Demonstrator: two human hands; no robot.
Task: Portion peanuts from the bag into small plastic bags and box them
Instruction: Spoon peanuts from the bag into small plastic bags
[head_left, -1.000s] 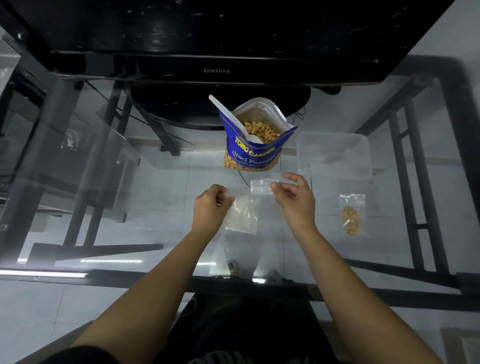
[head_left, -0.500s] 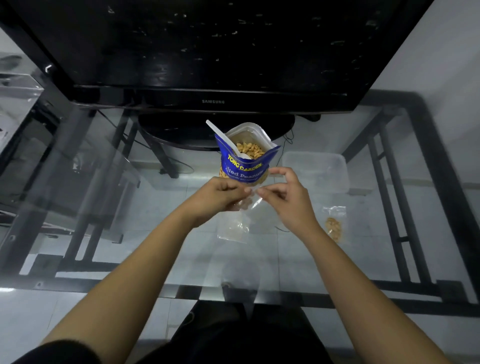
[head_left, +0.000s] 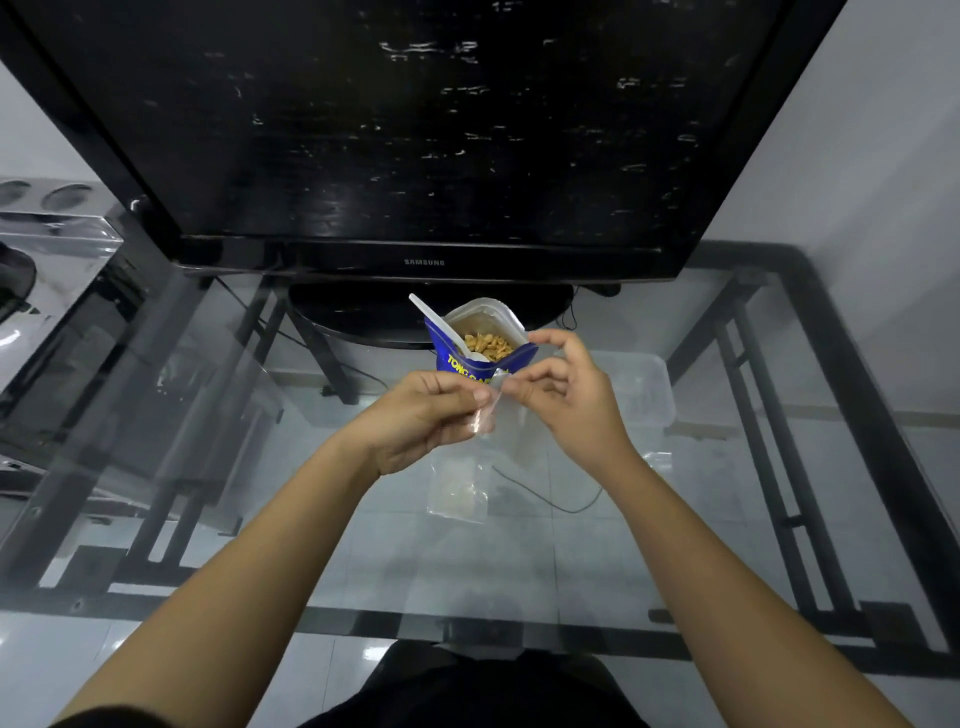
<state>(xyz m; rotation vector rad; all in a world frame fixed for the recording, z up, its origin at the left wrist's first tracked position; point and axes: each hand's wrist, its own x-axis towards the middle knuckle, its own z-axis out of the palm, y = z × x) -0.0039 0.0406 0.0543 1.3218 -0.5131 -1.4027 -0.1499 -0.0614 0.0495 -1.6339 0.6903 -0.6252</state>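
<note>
A: Hands first, then big to small. Your left hand and right hand both pinch the top of the small bag, held up over the glass table.

B: Behind them?

A: TV at the back. Box sits just right of your right hand. Peanut bag stands open behind your fingers, spoon in it.

B: Small bag's contents?

A: Can't tell.

Small bag now raised between hands
</note>
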